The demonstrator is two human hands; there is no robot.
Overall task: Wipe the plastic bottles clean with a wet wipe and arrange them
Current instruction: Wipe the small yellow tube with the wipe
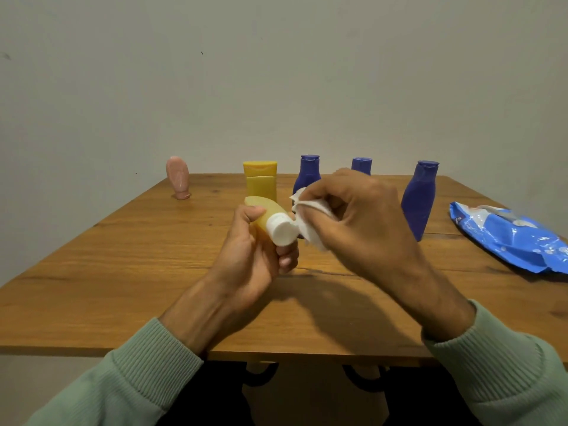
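My left hand (252, 259) grips a small yellow bottle (268, 210) with a white cap (281, 230), tilted so the cap points toward me. My right hand (362, 216) holds a crumpled white wet wipe (310, 213) pressed against the cap's right side. Both hands hover above the middle of the wooden table (153, 265). Behind them stand a yellow bottle (260, 181), a blue bottle (307, 175), a second blue bottle (361, 165) mostly hidden by my right hand, and a larger blue bottle (419, 198).
A pink bottle (179, 177) stands upside down on its cap at the far left of the table. A blue pack of wet wipes (510, 235) lies at the right edge. A plain wall rises behind the table.
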